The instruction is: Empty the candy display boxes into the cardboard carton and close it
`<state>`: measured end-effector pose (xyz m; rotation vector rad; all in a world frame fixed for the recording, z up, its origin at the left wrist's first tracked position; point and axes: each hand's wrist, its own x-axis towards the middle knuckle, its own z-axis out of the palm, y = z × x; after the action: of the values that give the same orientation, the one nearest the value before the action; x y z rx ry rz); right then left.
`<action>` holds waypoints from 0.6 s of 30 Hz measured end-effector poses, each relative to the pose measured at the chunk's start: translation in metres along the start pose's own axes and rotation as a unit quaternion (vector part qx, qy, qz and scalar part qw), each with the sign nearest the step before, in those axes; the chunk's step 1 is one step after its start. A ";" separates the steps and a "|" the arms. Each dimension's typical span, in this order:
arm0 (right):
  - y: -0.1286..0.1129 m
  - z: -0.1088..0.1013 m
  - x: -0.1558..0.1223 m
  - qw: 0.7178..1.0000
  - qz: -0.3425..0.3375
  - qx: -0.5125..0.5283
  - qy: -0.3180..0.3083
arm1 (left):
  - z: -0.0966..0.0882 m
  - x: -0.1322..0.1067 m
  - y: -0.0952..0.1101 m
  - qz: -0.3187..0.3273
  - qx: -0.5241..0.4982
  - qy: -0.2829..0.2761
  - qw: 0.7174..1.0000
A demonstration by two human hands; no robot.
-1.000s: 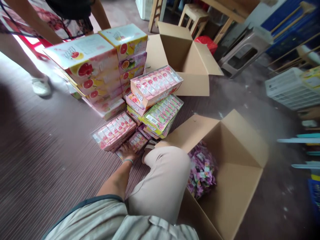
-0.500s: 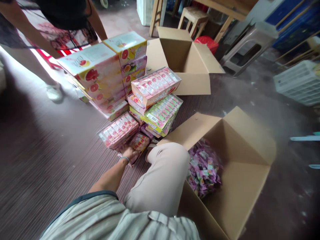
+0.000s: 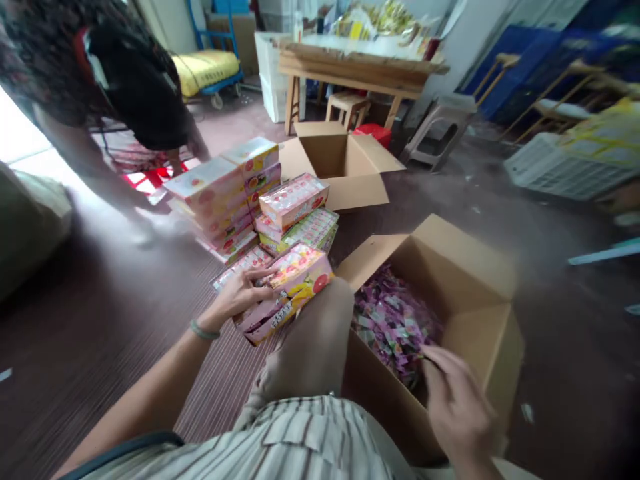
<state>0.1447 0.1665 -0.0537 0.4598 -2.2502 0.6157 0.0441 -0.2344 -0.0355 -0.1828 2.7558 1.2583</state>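
Observation:
My left hand (image 3: 243,291) grips a pink and yellow candy box (image 3: 290,288) lifted off the floor, beside my bent knee (image 3: 315,333). My right hand (image 3: 457,403) hovers over the near edge of an open cardboard box (image 3: 480,293) that holds several purple wrapped packets (image 3: 395,320); its fingers are blurred and curled, and I cannot make out anything in them. More wrapped pink and green candy boxes (image 3: 300,217) lie stacked on the floor just beyond my left hand.
A taller stack of pink fruit-print cartons (image 3: 220,190) stands behind, with an empty open carton (image 3: 340,160) to its right. Another person (image 3: 100,87) bends over at the far left. A wooden table (image 3: 360,67), stools and white crates (image 3: 560,167) sit at the back.
My left hand has picked a pink candy box up off the floor. My right hand has come into view over the carton of purple packets. The view has tilted up.

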 end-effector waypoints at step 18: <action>0.020 -0.060 0.045 0.988 -0.108 0.013 -0.111 | 0.169 0.032 0.185 -0.046 -0.221 -0.575 0.786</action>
<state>0.1392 0.2105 0.0103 0.8074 -2.3593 0.5013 -0.0080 0.0112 -0.0128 0.3236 1.3800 1.3110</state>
